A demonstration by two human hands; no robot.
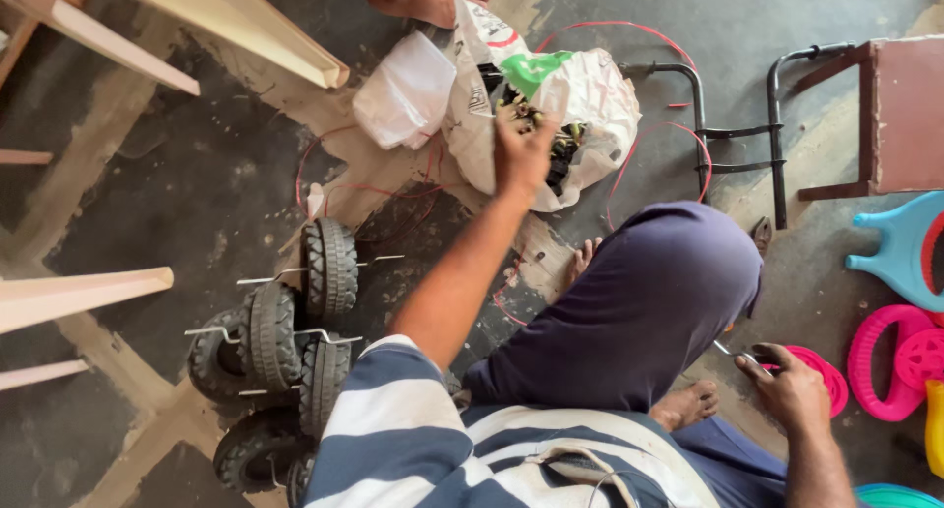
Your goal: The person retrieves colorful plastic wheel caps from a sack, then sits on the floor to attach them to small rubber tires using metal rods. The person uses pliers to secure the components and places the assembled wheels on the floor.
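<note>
Rough concrete floor (197, 193) was seen beneath. Left hand (521, 149) was reaching, fingers spread, into the white plastic bag (590, 90) of small parts; right hand (787, 385) gripped a thin metal rod (733, 352). Red wire (629, 174) beside could be snagged.

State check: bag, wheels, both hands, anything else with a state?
White plastic bag: open, lying on the floor, small dark parts inside.
Left hand: reaching into the bag mouth.
Right hand: closed on a thin metal tool.
Black toy wheels: piled on the floor, on metal axles.
Red wire: loose, looped around the bag.
</note>
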